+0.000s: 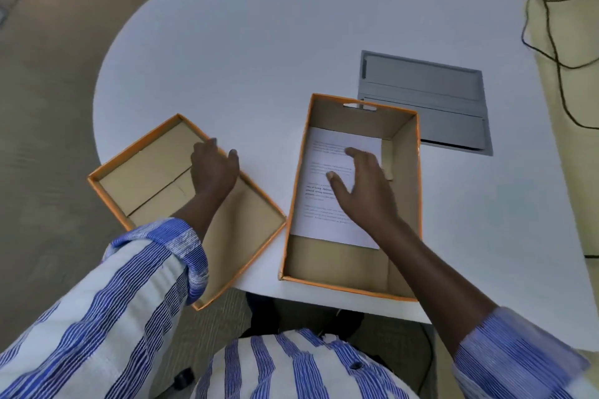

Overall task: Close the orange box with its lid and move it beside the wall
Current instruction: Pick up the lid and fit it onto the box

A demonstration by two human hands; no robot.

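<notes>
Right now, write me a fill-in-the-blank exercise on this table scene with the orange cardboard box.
1. The open orange cardboard box holds a printed sheet of ____.
2. The right hand rests on that sheet, ____ the box.
3. The left hand rests in the upturned orange cardboard lid, which lies to the box's ____.

Missing words: paper; inside; left

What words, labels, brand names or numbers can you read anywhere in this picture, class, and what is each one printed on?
Printed sheet inside the orange box: several paragraphs of print, too small and blurred to read; the right hand covers part.
Lid, under the left hand: no text visible.
Grey panel in the table: no text visible.
</notes>
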